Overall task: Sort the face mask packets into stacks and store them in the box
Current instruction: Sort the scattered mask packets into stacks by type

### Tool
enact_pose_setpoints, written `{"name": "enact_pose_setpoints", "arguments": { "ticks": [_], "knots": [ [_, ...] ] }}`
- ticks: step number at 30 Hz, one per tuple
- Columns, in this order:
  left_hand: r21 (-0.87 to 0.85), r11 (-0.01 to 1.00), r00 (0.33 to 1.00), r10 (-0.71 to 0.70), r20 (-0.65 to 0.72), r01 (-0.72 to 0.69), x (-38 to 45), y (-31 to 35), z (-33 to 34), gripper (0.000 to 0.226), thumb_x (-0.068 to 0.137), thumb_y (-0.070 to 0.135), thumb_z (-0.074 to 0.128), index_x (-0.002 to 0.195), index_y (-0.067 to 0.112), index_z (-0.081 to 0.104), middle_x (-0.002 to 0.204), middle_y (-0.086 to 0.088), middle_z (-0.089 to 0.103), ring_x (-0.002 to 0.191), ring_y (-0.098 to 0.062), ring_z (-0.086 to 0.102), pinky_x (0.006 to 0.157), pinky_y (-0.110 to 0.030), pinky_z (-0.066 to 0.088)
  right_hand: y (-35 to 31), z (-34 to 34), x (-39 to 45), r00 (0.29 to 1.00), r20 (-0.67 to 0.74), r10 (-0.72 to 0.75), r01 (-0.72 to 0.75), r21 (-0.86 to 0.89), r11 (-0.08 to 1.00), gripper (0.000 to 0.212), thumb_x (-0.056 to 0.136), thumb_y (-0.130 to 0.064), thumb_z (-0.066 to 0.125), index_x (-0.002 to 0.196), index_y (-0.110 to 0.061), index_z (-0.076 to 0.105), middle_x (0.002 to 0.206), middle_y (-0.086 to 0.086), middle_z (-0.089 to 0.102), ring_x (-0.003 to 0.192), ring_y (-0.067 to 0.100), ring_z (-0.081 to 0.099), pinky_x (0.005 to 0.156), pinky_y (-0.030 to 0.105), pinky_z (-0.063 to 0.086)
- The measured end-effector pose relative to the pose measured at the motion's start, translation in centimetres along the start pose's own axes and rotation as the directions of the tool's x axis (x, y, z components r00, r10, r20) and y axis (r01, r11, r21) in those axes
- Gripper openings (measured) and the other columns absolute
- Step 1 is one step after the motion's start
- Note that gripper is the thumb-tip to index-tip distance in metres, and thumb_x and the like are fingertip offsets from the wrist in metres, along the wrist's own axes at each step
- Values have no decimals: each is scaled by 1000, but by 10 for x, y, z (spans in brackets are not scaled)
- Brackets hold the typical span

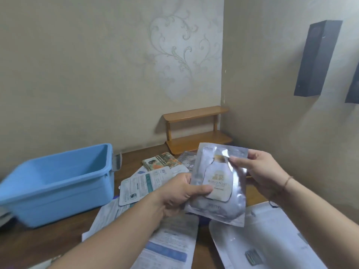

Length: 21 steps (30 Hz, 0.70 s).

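A silver foil packet (218,183) printed with a cream bottle shape is being held up at centre frame, the left hand (179,197) pinching its lower left edge and the right hand (258,171) gripping its upper right. White packets (139,183) are lying scattered on the brown table (38,243) below; a blue box (56,183) is sitting at left, against patterned beige wallpaper (174,55).

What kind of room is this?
Probably a room in a home: patterned wallpaper, a small wooden shelf in the corner, and a wooden table with a blue box.
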<state>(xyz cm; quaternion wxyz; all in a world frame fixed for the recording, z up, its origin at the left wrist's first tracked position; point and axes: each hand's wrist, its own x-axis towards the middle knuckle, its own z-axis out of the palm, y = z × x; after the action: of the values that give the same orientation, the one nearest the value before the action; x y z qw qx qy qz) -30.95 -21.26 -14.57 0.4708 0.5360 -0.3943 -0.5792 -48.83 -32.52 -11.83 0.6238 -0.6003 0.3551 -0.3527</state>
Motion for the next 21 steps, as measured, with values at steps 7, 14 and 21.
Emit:
{"name": "enact_pose_setpoints", "arguments": {
  "ticks": [7, 14, 21],
  "knots": [
    [26, 984, 936, 176, -304, -177, -108, -4, -54, 41, 86, -6, 66, 125, 3, 58, 124, -21, 65, 94, -20, 70, 80, -27, 59, -15, 106, -5, 986, 165, 9, 2, -67, 998, 12, 86, -3, 66, 96, 2, 69, 72, 12, 71, 57, 22, 62, 52, 31, 54],
    [345, 938, 766, 249, -593, -37, -317, -34, -120, 53, 86, 2, 70, 133, 21, 55, 112, -13, 72, 91, -20, 70, 66, -26, 59, -18, 277, -68, 845, 533, -26, 133, -163, 978, 19, 81, 2, 71, 99, -1, 67, 87, 26, 71, 72, 32, 68, 59, 38, 61],
    [277, 961, 421, 242, -874, 21, -483, -92, -146, 23, 87, 13, 69, 107, 23, 74, 79, 7, 72, 68, -1, 62, 60, -15, 47, 5, 453, -151, 659, 751, -50, 369, -264, 891, 31, 78, -8, 78, 107, -9, 68, 58, 4, 68, 44, 10, 62, 44, 24, 55]
  ]
}}
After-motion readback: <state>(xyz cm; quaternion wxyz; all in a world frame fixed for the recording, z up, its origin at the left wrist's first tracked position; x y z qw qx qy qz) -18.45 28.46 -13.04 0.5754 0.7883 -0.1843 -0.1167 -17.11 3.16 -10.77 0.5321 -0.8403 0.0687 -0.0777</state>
